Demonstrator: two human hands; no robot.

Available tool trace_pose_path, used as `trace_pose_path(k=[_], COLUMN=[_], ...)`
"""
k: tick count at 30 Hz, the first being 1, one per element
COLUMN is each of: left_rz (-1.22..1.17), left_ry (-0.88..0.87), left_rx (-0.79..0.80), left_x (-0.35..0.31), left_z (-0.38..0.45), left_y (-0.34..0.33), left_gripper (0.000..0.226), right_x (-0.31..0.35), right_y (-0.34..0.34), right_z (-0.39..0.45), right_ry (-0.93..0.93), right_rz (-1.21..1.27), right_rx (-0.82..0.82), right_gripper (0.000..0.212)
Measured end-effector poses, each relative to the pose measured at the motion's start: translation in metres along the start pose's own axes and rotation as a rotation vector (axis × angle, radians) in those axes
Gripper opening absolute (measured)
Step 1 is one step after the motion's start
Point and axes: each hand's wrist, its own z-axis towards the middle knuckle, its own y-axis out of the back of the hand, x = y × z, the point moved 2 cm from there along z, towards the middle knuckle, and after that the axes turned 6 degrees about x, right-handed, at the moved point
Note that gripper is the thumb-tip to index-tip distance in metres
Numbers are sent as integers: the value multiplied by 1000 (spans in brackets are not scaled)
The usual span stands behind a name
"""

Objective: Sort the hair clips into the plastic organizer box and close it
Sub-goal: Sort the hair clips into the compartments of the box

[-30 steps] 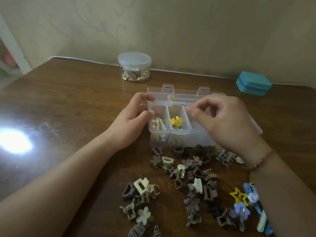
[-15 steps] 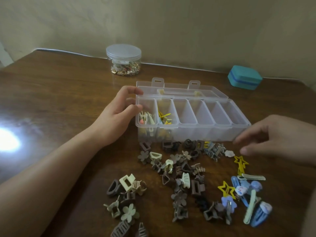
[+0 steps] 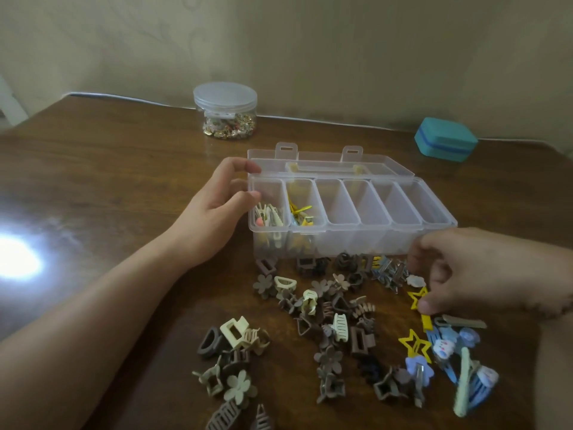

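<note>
Left hand (image 3: 214, 218) grips the open organizer box (image 3: 350, 240) at its left end (clips (image 3: 269, 214) in 2 compartments (image 3: 286, 193)). Right hand (image 3: 471, 274) curls over a yellow star clip (image 3: 412, 295) on the surface (image 3: 124, 181), grip unclear; likely light and stiff: pinch its edges.

Brown wooden table (image 3: 108, 181), bright glare (image 3: 15, 259) at its left, open clear box (image 3: 350, 240) in the middle, lidded jar (image 3: 225, 111) behind it, teal case (image 3: 445, 140) far right, brown and beige clips (image 3: 328, 318) strewn in front of the box, yellow star clips (image 3: 415, 345) and blue clips (image 3: 465, 377) to their right
</note>
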Motion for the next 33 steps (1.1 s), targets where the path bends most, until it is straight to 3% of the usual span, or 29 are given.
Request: trace_pose_path(k=[6, 8, 11, 14, 17, 23, 27, 29, 31, 33], left_rz=[-17, -20, -21, -24, -18, 5, 33, 41, 32, 22], left_ry=[-10, -12, -14, -15, -11, -3, -3, -4, 0, 5], left_rx=[5, 10, 12, 10, 15, 4, -5, -20, -54, -112], left_x=[-1, -1, 0, 1, 0, 0, -1, 0, 0, 0], left_z=[-1, -1, 0, 0, -1, -1, -1, -1, 0, 0], left_y=[0, 1, 1, 1, 1, 2, 1, 1, 1, 2], left_gripper=[36, 36, 36, 36, 37, 38, 38, 35, 29, 29], right_x=[0, 9, 27, 42, 53, 60, 46, 33, 19, 10], right_y=[6, 10, 15, 14, 2, -5, 8, 13, 19, 20], right_z=[-12, -23, -25, -10, 11, 25, 5, -10, -22, -28], right_ry=[319, 459, 644, 707, 611, 554, 538, 517, 469, 374], right_rz=[272, 344, 439, 543, 345, 93, 150, 187, 182, 125], right_rx=[41, -23, -387, -817, -979, -861, -959, -930, -784, -497], right_gripper=[23, 18, 13, 10, 19, 13, 12, 4, 3, 8])
